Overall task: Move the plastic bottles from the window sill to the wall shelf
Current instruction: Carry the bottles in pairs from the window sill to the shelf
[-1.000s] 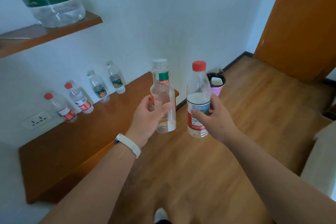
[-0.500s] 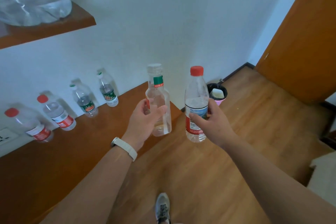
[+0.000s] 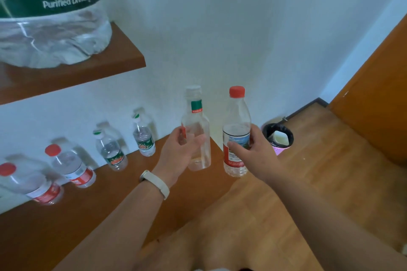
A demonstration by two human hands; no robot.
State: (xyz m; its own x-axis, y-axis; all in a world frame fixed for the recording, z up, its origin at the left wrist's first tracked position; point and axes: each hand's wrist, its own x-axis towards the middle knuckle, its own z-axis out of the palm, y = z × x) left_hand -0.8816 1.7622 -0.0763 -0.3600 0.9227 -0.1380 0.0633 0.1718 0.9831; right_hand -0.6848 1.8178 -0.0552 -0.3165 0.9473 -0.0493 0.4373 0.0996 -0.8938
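My left hand grips a clear bottle with a green neck band, held upright above the right end of the lower wooden shelf. My right hand holds a red-capped bottle with a red and blue label upright just to its right, over the floor. Against the wall on the lower shelf stand two red-capped bottles and two green-labelled bottles.
An upper wooden shelf at top left carries a large green-labelled water jug. A small pink bin with a black liner sits on the wooden floor by the wall. An orange-brown door stands at the right.
The view has closed in on the shelves and shifted left; the jug and shelved bottles look larger. Both hands still hold their bottles side by side, now nearer the lower shelf's right end.
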